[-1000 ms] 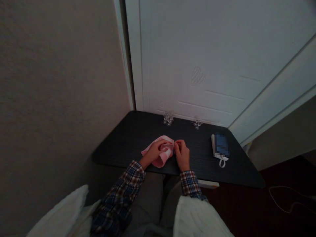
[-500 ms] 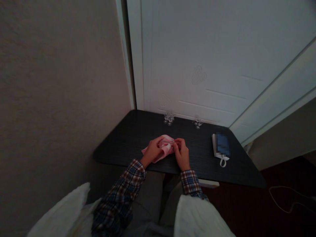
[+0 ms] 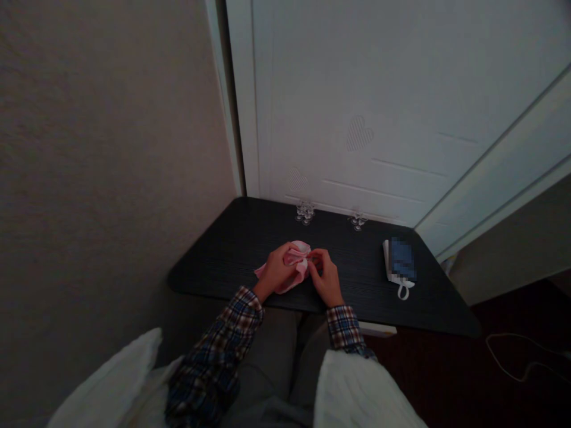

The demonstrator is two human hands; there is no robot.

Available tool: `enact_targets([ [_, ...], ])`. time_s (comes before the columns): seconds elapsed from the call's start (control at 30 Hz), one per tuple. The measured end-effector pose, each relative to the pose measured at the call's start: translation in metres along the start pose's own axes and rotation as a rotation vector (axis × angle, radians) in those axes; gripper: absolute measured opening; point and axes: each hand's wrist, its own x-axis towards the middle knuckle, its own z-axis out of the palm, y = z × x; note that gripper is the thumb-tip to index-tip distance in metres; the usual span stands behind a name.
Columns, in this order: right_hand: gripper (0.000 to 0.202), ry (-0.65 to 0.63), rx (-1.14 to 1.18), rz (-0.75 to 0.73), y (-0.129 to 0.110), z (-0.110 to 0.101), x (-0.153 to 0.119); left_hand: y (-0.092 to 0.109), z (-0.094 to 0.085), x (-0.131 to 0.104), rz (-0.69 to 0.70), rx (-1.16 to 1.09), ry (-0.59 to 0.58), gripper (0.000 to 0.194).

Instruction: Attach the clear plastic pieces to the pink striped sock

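Observation:
A pink cloth (image 3: pixel 294 284) lies bunched above the front part of the dark tabletop (image 3: pixel 223 249). My left hand (image 3: pixel 277 270) is closed round the cloth's left side. At the cloth's right edge, my right hand (image 3: pixel 326 276) has its fingertips pinched together by something small and clear, too small to make out. A loose corner of the cloth sticks out to the left, beneath my left hand.
Several small clear glasses (image 3: pixel 306 212) stand at the tabletop's back edge, with another small group (image 3: pixel 357 221) farther right. A blue and white booklet-like item (image 3: pixel 401 260) with a white loop lies at the right. A white door rises behind.
The right fingers have shifted slightly left and curled closer to the cloth. The cloth's folds have changed shape a little between the hands.

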Motion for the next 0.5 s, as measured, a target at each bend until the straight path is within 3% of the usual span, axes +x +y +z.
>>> enact_targets([
  [0.5, 0.027, -0.017, -0.080, -0.003, 0.0057, 0.0026, 0.0007, -0.0039, 0.0024, 0.0024, 0.023, -0.066, -0.011, 0.022],
])
